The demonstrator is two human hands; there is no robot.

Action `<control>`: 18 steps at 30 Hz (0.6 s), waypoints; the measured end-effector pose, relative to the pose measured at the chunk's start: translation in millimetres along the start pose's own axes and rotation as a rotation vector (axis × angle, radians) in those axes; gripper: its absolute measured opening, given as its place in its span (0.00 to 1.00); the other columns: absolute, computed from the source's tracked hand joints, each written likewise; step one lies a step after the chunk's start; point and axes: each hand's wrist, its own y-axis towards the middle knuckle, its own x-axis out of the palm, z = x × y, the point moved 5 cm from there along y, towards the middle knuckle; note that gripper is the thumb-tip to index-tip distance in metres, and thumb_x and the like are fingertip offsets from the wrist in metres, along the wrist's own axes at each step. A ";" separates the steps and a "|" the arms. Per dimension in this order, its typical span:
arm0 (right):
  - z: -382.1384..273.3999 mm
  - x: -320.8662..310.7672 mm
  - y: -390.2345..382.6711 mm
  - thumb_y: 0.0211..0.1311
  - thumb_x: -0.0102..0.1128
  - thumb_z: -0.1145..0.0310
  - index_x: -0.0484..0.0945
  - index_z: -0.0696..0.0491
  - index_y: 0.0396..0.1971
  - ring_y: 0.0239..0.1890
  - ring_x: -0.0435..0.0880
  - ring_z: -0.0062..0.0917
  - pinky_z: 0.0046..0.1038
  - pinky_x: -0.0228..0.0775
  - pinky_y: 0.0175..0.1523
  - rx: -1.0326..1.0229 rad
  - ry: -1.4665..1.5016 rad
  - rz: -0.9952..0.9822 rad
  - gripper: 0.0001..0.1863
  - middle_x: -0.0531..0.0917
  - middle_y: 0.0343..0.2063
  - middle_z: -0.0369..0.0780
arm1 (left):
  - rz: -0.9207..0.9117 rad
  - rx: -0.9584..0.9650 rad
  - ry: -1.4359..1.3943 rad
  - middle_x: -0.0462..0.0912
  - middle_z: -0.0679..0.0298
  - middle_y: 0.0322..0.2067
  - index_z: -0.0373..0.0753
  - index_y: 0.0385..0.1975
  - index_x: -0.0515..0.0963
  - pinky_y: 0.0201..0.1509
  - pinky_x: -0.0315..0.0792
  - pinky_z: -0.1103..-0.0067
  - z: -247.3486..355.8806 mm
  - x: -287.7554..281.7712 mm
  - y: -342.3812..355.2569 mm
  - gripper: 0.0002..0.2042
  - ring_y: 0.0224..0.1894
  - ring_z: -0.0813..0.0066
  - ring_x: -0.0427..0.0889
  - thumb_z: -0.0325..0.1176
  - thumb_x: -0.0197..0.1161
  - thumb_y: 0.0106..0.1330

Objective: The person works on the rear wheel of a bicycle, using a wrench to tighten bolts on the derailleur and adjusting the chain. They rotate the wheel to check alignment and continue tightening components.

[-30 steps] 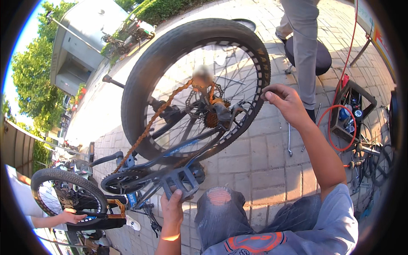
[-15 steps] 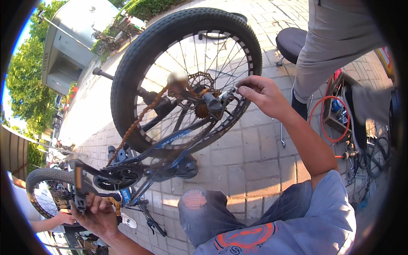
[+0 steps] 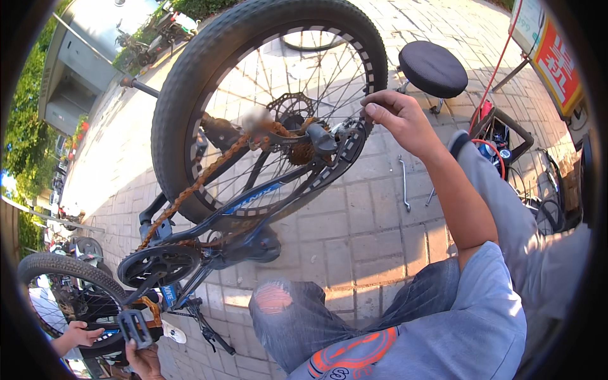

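Observation:
A bicycle frame (image 3: 253, 197), black with blue, stands upended in front of me with its rear wheel (image 3: 166, 114) raised. A rusty chain (image 3: 190, 190) runs from the chainring (image 3: 158, 263) up to the rear sprockets (image 3: 304, 152). At the lower left, my left hand (image 3: 144, 360) grips the edge of a pedal (image 3: 135, 328), with part of the hand hidden. My right hand (image 3: 400, 120) is beside the tyre and rear derailleur (image 3: 324, 139), its thumb and forefinger pinched. Whatever lies between those fingertips is too small to make out.
A round black stool (image 3: 433, 68) stands beyond my right hand. A wrench (image 3: 404, 183) lies on the paving. At the right are a toolbox (image 3: 500, 136) and a person's trouser leg (image 3: 494, 183). Another person's hand (image 3: 81, 334) is near a second bicycle wheel (image 3: 69, 272).
The pedal and my left hand have moved lower as the crank turned. My right hand stays near the derailleur. The person in grey trousers has moved nearer on the right, uncovering the stool.

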 end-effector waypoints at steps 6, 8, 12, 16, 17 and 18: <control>-7.7 2.5 3.7 0.66 0.58 0.65 0.79 0.62 0.42 0.36 0.79 0.19 0.23 0.72 0.44 -0.022 -0.012 -0.016 0.15 0.82 0.32 0.38 | -0.168 -0.181 0.238 0.81 0.59 0.35 0.36 0.48 0.69 0.34 0.83 0.69 -87.5 54.2 -13.6 0.24 0.34 0.65 0.84 0.35 0.69 0.53; -6.9 0.2 3.2 0.66 0.57 0.66 0.78 0.62 0.42 0.37 0.80 0.20 0.23 0.73 0.45 -0.023 -0.009 -0.019 0.14 0.83 0.33 0.40 | -0.262 -0.273 0.241 0.82 0.59 0.37 0.33 0.48 0.72 0.35 0.83 0.71 -118.0 83.5 -20.9 0.21 0.35 0.67 0.84 0.33 0.67 0.56; -12.0 -2.8 -0.1 0.65 0.59 0.64 0.78 0.63 0.42 0.35 0.78 0.18 0.22 0.72 0.43 -0.036 0.040 -0.006 0.15 0.82 0.32 0.37 | -0.287 -0.271 0.238 0.82 0.57 0.38 0.32 0.49 0.72 0.37 0.82 0.73 -171.2 119.7 -28.4 0.22 0.36 0.66 0.85 0.34 0.68 0.56; -15.9 -4.6 -7.4 0.65 0.60 0.64 0.78 0.63 0.42 0.34 0.78 0.17 0.21 0.72 0.43 -0.036 0.130 -0.047 0.16 0.81 0.31 0.36 | -0.333 -0.200 0.240 0.81 0.57 0.38 0.32 0.47 0.72 0.39 0.82 0.72 -189.7 193.6 -57.6 0.21 0.36 0.66 0.84 0.35 0.68 0.57; -15.4 -6.6 -8.9 0.65 0.60 0.64 0.78 0.63 0.42 0.34 0.78 0.16 0.21 0.72 0.43 -0.021 0.115 -0.047 0.16 0.81 0.31 0.36 | -0.372 -0.175 0.252 0.81 0.57 0.39 0.31 0.47 0.72 0.42 0.80 0.72 -188.4 208.6 -63.1 0.21 0.38 0.66 0.83 0.36 0.68 0.58; -16.0 -11.4 -10.0 0.65 0.60 0.64 0.78 0.63 0.42 0.34 0.78 0.16 0.21 0.72 0.42 -0.024 0.113 -0.034 0.15 0.81 0.31 0.36 | -0.415 -0.154 0.264 0.81 0.57 0.40 0.31 0.47 0.72 0.46 0.79 0.71 -187.4 224.2 -67.9 0.21 0.41 0.67 0.82 0.36 0.68 0.60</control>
